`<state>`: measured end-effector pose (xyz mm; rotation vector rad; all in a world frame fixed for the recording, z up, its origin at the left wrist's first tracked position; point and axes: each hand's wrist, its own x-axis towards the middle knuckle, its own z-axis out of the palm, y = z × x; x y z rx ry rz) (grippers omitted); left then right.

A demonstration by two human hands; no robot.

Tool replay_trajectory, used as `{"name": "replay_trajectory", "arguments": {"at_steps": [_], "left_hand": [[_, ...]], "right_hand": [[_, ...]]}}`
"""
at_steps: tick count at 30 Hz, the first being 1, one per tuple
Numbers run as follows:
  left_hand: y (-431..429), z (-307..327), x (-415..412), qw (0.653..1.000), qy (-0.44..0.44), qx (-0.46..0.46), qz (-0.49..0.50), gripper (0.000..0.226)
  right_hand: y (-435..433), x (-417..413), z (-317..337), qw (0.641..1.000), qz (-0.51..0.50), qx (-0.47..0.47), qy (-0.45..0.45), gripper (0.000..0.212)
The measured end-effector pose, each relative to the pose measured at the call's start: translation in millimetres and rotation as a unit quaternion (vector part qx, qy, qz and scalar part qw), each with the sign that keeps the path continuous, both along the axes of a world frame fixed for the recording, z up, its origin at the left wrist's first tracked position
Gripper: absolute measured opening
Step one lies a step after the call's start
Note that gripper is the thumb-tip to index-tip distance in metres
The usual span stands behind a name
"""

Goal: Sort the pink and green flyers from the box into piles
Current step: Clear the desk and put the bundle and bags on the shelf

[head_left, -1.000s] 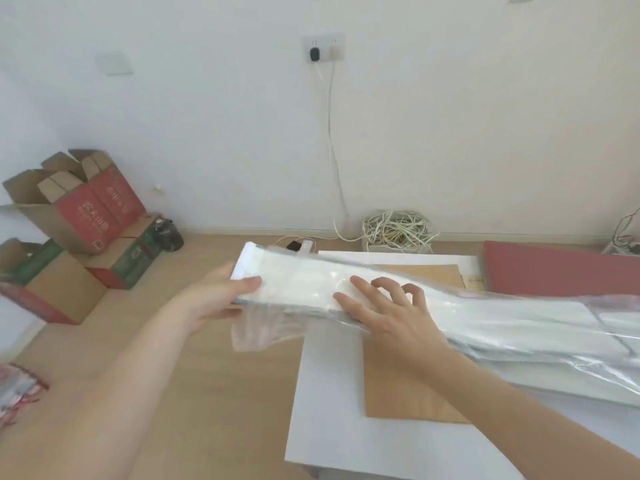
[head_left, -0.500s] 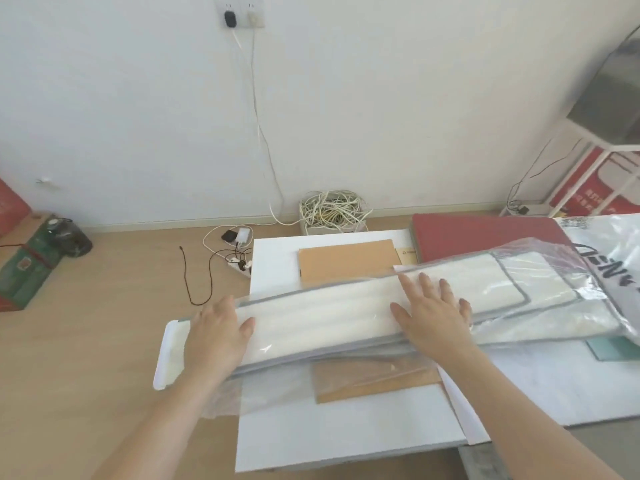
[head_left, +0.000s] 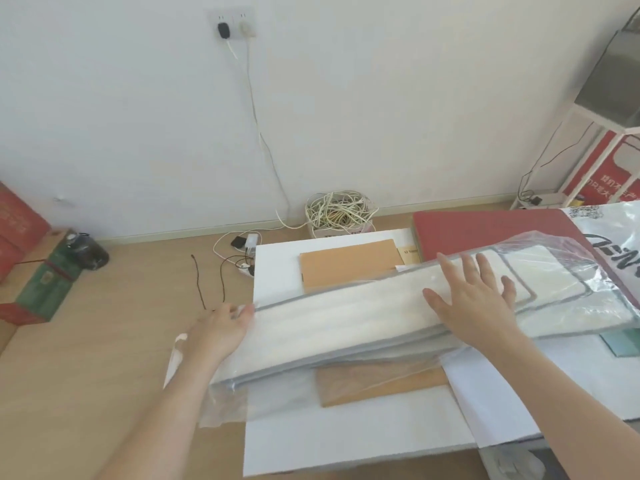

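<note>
A long white padded bundle with grey edging [head_left: 346, 317], wrapped in clear plastic, lies across a white board [head_left: 346, 441] on the floor. My right hand [head_left: 474, 299] lies flat on top of the bundle with fingers spread. At the bundle's left end my left hand [head_left: 221, 332] touches the edge, fingers straight. No pink flyers are in view. A green sheet's corner [head_left: 620, 342] shows under the bundle at the right.
A brown cardboard sheet [head_left: 346, 268] lies under the bundle. A red board [head_left: 485, 230] and a printed plastic bag [head_left: 616, 244] sit at the right. A cable coil [head_left: 337, 211], chargers [head_left: 246, 242] and red and green boxes [head_left: 38, 289] line the wall.
The bundle has slid right onto the white board. My left hand moved from its top to its left end. My right hand stayed flat on it. The view shifted right.
</note>
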<state>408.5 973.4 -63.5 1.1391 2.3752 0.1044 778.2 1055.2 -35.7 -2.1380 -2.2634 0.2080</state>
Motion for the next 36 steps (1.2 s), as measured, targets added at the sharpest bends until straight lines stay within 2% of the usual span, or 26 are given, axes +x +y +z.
{"name": "replay_trajectory", "arguments": {"at_steps": [3, 6, 8, 10, 13, 15, 18, 20, 23, 26, 28, 30, 33, 36], "left_hand": [[-4.0, 8.9, 3.8, 0.999, 0.022, 0.04, -0.012, 0.038], [-23.8, 13.3, -14.0, 0.988, 0.089, 0.123, 0.031, 0.033], [-42.3, 9.2, -32.8, 0.985, 0.116, 0.105, 0.066, 0.034], [-60.3, 3.3, -47.6, 0.987, 0.079, 0.092, 0.106, 0.029], [-78.0, 3.0, -59.0, 0.97, -0.035, 0.154, 0.186, 0.011], [-85.1, 2.2, -66.1, 0.969, -0.059, 0.145, 0.19, 0.013], [-91.4, -2.8, -71.8, 0.963, -0.118, 0.117, 0.21, 0.017], [-93.9, -4.4, -71.7, 0.942, -0.171, 0.155, 0.245, 0.014], [-88.2, 2.5, -64.6, 0.905, -0.236, 0.221, 0.275, 0.011], [-72.1, 13.0, -36.1, 0.908, -0.28, 0.213, 0.228, 0.027], [-66.3, 13.2, -21.4, 0.916, -0.276, 0.208, 0.205, 0.045], [-66.2, 17.7, -25.8, 0.93, -0.216, 0.223, 0.199, 0.044], [-62.9, 34.8, -33.3, 0.935, -0.061, 0.313, 0.157, 0.024], [-39.7, 51.1, -0.6, 0.931, -0.025, 0.362, -0.043, 0.023]], "right_hand": [[-14.7, -48.0, -2.0, 0.987, 0.158, 0.035, 0.011, 0.057], [-37.8, -111.0, -3.5, 0.954, 0.271, 0.095, 0.082, 0.036], [-52.5, -150.5, -1.3, 0.938, 0.304, 0.104, 0.129, 0.024], [-68.8, -187.1, 4.7, 0.931, 0.335, 0.053, 0.133, 0.023], [-90.8, -230.8, 8.3, 0.933, 0.354, -0.01, 0.065, 0.046], [-102.1, -250.9, 6.4, 0.935, 0.351, -0.035, 0.026, 0.056], [-110.6, -268.5, 0.8, 0.929, 0.365, -0.064, -0.017, 0.041], [-111.9, -273.1, -1.4, 0.924, 0.372, -0.085, -0.024, 0.027], [-116.5, -276.3, -2.7, 0.915, 0.398, -0.067, 0.013, 0.03], [-122.2, -278.1, 3.7, 0.896, 0.429, -0.033, 0.106, 0.018], [-121.0, -273.1, 8.6, 0.894, 0.43, -0.04, 0.114, 0.015], [-115.4, -259.0, 10.2, 0.904, 0.414, -0.052, 0.098, 0.02], [-99.7, -223.3, 15.4, 0.929, 0.356, -0.042, 0.093, 0.033], [-79.8, -184.2, 18.6, 0.957, 0.288, -0.021, 0.038, 0.053]]}}
